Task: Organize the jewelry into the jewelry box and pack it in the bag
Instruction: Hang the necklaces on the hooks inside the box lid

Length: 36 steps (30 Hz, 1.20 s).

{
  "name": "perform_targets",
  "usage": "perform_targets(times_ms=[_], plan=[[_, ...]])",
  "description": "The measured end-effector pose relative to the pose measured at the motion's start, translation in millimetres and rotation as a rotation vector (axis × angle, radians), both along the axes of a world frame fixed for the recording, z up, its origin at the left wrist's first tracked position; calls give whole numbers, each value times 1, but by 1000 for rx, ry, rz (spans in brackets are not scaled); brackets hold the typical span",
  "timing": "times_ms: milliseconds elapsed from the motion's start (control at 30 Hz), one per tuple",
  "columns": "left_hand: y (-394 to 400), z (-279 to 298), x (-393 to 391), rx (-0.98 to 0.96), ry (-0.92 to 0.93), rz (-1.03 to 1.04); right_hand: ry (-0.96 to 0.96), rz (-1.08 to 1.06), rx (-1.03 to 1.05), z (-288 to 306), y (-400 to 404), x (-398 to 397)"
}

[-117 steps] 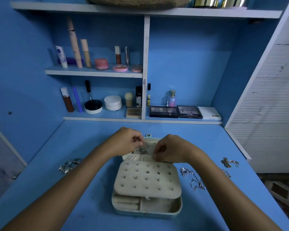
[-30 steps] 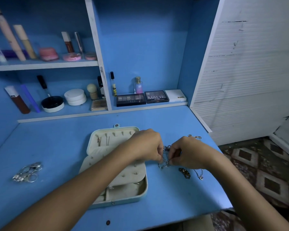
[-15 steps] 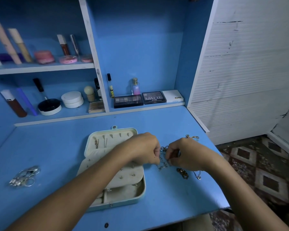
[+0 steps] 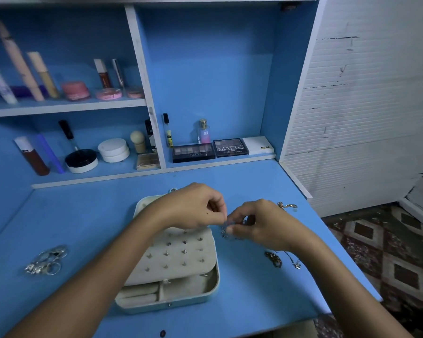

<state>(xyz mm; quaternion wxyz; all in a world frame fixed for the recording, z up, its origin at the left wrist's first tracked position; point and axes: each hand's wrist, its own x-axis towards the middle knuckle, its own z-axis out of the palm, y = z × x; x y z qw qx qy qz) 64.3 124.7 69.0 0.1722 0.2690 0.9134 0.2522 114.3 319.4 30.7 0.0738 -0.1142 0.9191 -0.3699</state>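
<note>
Both hands have lifted the chain off the blue desk.

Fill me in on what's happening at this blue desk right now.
A person is sorting jewelry. The left hand and right hand together pinch a thin silver chain just right of the open cream jewelry box, whose padded insert panel already carries small studs. A pile of silver rings waits on the desk's left, and more chains lie on the right. No bag is in view.
</note>
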Motion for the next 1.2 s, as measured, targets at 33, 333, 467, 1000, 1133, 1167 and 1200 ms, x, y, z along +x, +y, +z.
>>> perform_targets(times_ms=[33, 333, 467, 1000, 1133, 1167, 1200], plan=[[-2, 1, 0, 4, 0, 7, 17, -3, 0, 1, -2, -1], [-17, 5, -2, 99, 21, 66, 80, -14, 42, 10, -5, -7], [-19, 1, -3, 157, -4, 73, 113, -46, 9, 14, -7, -7], [-46, 31, -2, 494, -15, 188, 134, 9, -116, 59, -26, -27], [-55, 42, 1, 547, -7, 195, 104, 11, -189, 74, -39, -32], [-58, 44, 1, 548, 3, 188, 89, 30, -215, 78, -42, -33], [-60, 47, 1, 546, 20, 179, 81, 51, -232, 80, -45, -35]])
